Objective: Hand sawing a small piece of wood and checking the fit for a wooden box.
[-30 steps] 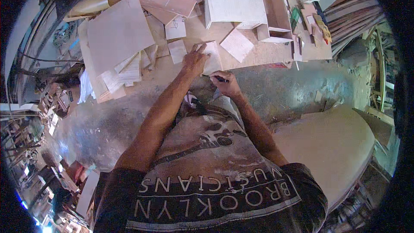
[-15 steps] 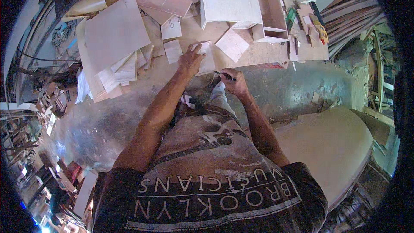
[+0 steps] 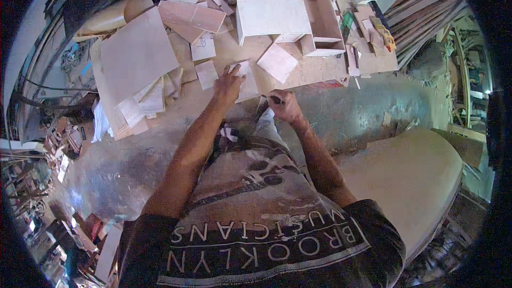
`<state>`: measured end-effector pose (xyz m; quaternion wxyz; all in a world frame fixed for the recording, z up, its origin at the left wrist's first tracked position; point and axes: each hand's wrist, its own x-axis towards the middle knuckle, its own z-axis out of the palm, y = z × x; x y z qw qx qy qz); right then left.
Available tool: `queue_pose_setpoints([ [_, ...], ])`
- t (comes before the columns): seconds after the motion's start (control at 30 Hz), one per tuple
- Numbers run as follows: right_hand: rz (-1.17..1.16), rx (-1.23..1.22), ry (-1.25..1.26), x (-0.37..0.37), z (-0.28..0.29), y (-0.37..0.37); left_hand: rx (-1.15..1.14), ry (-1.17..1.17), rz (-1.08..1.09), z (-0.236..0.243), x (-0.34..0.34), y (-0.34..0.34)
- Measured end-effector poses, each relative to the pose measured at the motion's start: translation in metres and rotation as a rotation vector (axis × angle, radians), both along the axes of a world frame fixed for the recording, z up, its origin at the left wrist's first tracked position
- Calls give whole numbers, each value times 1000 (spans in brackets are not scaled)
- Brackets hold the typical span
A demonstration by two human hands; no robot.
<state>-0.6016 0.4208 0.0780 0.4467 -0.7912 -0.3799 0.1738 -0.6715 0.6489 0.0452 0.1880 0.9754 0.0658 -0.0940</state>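
My left hand (image 3: 228, 85) lies on a pale wooden board (image 3: 248, 82) at the near edge of the workbench, its fingers spread and pressing on the surface. Just right of that board, beyond the bench edge, my right hand (image 3: 285, 105) is closed around a slim dark pen-like tool (image 3: 276, 99). Most of the tool is hidden in the fist, so its exact kind cannot be made out. A smaller pale board (image 3: 206, 75) lies left of my left hand, and a square white panel (image 3: 277, 63) sits to the right.
White open boxes (image 3: 273, 18) stand at the back of the workbench (image 3: 186, 96). Large panels (image 3: 138, 48) and offcuts are stacked on the left. A yellow tool (image 3: 385, 34) lies far right. A big rounded board (image 3: 400, 181) stands right of me, with scrap wood at lower left.
The whole view has shifted slightly, with the bench things lower and further left. My right fist has turned, hiding more of the dark tool. My left hand stays on the board.
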Motion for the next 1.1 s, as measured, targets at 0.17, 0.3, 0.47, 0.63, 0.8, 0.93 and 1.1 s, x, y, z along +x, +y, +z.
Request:
queue_pose_setpoints([
  [0.17, 45, 68, 90, -16, 8, 13, 33, 83, 4, 12, 1, -1],
  [0.3, 67, 140, 163, -25, -8, 27, 36, 107, 25, 14, 2, -2],
  [0.47, 19, 87, 188, -19, -12, 17, -14, 85, 30, 18, 5, -4],
  [0.63, 56, 77, 191, -20, -18, 24, 30, 92, 23, 17, 2, -5],
  [0.8, 105, 87, 214, -28, -25, 38, 29, 83, 28, 14, 2, -5],
  [0.93, 153, 84, 83, -25, -32, 41, 43, 35, 5, 10, -1, -3],
  [1.1, 43, 91, 157, -16, -30, 26, 26, 31, 9, 11, 0, -8],
])
